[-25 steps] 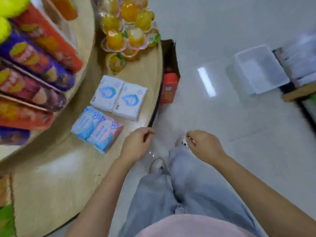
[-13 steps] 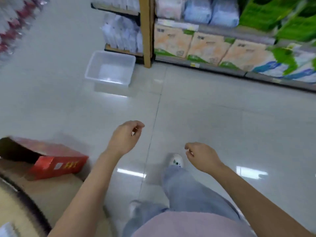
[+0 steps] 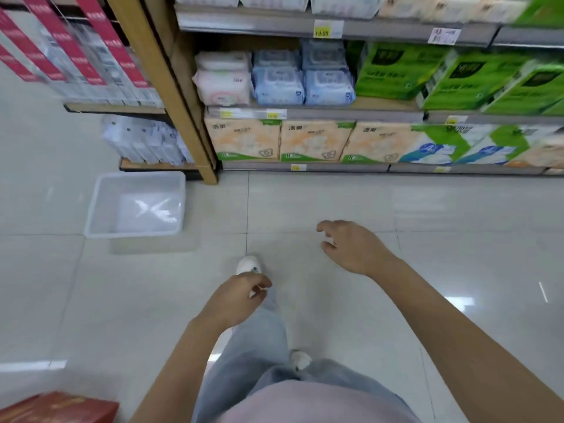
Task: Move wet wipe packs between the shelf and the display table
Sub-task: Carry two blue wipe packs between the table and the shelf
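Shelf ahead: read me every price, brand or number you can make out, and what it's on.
"14.00": yellow price tag on the upper shelf rail.
"洁柔": orange tissue packs, bottom shelf.
"10": green band on the same packs.
"4": blue-and-white packs beside them.
Blurred beyond reading: the other price tags, green packs, wet wipe packs, red box.

hands – 2 | bin – 1 | red box – 1 | orange packs – 3
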A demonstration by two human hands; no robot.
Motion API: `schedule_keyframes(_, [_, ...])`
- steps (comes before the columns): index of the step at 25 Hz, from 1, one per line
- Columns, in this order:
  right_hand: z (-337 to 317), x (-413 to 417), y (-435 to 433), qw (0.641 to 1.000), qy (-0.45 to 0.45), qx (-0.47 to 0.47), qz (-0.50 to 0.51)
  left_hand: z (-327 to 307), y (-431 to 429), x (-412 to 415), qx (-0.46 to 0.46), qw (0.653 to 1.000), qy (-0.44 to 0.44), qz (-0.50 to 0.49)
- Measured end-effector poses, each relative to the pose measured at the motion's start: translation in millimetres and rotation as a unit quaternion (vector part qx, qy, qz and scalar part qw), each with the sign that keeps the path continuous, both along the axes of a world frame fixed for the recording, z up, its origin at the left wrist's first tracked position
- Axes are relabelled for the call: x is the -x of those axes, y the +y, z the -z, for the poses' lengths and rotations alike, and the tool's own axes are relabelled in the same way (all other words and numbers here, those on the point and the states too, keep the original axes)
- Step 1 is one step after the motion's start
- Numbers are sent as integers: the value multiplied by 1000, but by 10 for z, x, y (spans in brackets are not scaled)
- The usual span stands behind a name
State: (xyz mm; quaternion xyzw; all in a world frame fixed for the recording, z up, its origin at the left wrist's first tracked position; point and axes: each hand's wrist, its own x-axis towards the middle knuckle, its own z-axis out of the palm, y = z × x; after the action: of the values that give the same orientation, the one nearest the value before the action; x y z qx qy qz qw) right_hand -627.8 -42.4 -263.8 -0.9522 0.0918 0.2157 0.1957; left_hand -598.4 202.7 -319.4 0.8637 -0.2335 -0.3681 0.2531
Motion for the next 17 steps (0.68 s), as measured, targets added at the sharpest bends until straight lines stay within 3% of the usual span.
schedule_keyframes(8, [-230, -1543, -195, 998, 14, -5, 57, -779, -629, -2825, 28, 986, -149, 67])
schedule_keyframes(14, [-510, -2545, -615, 1000, 4, 13, 24, -1377, -1222, -4043, 87, 962, -245, 83])
schedule_keyframes(17, [-873, -3159, -956, 999, -46, 27, -10, -1762, -1516, -4475, 137, 944, -294, 62])
